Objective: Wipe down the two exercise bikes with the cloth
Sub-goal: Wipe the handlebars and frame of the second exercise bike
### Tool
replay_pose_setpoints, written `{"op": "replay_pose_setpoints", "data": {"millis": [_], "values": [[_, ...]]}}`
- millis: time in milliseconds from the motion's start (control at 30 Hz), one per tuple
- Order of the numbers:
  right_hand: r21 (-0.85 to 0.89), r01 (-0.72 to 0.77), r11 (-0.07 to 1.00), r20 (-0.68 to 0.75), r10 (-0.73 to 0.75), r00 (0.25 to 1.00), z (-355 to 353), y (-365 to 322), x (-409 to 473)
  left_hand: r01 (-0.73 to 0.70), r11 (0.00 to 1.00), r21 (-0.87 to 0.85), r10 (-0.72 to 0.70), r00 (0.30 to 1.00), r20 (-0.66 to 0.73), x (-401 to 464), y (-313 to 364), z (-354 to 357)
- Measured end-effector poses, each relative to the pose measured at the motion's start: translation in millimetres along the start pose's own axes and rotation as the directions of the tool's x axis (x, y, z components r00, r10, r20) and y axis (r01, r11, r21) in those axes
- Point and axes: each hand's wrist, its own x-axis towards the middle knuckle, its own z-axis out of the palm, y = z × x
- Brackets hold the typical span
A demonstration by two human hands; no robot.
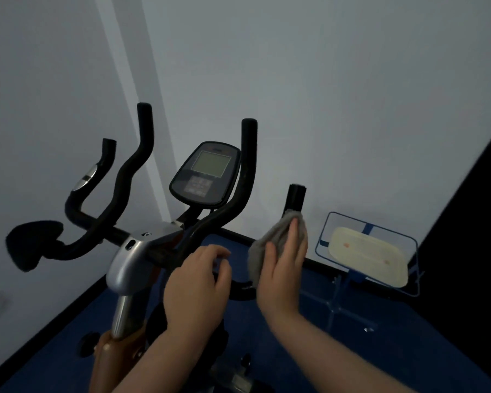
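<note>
Right hand (284, 268) upright, fingers wrapping grey cloth (270, 245) around handlebar grip (295, 198); left hand (196, 287) loosely curled, holding nothing.

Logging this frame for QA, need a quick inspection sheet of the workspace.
Surface: blue floor, black skirting.
Job's things: black-handled exercise bike with grey console; grey cloth around its outer right grip.
Clutter: blue wire-frame stand holding cream pad.
Grippers: right hand presses the cloth to the grip; left hand on the bar, fingers curled.
Cables: nothing seen.
Surroundings: white walls, dim light.
</note>
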Motion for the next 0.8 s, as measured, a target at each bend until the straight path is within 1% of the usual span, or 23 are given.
{"op": "replay_pose_setpoints", "data": {"millis": [67, 100, 233, 300, 367, 500, 600, 700, 767, 800], "values": [[-0.028, -0.063, 0.998, -0.025, 0.062, 0.998, -3, -6, 26, 0.092, 0.984, -0.149, -0.084, 0.994, 0.064, 10, 12, 8], [-0.03, -0.071, 0.997, -0.021, 0.07, 0.997, -5, -6, 31, 0.122, 0.977, -0.176, -0.106, 0.99, 0.094, 15, 18, 11], [0.044, -0.097, 0.994, 0.057, 0.095, 0.994, -5, 5, 8, 0.161, 0.985, -0.067, -0.147, 0.973, 0.178, 19, 20, 19], [0.066, -0.1, 0.993, 0.101, 0.093, 0.991, -4, 10, 7, 0.135, 0.991, -0.02, -0.129, 0.975, 0.18, 18, 16, 18], [0.091, -0.095, 0.991, 0.11, 0.084, 0.99, -7, 9, 34, 0.113, 0.994, 0.005, -0.113, 0.978, 0.178, 18, 15, 19], [0.173, -0.021, 0.985, 0.032, 0.015, 0.999, -22, 3, 87, 0.141, 0.99, 0.027, -0.144, 0.976, 0.166, 18, 17, 20], [0.172, 0.03, 0.985, 0.032, -0.036, 0.999, -14, 12, 62, 0.161, 0.987, 0.013, -0.161, 0.977, 0.141, 18, 16, 20], [0.185, 0.017, 0.983, 0.089, -0.034, 0.995, -8, 19, 24, 0.169, 0.985, 0.021, -0.17, 0.977, 0.127, 18, 15, 22], [0.151, 0.061, 0.987, 0.138, -0.082, 0.987, -11, 19, 34, 0.192, 0.981, 0.017, -0.193, 0.977, 0.092, 19, 15, 25], [0.114, 0.109, 0.988, 0.118, -0.122, 0.985, -13, 16, 48, 0.188, 0.982, 0.011, -0.188, 0.978, 0.087, 20, 15, 24]]}}
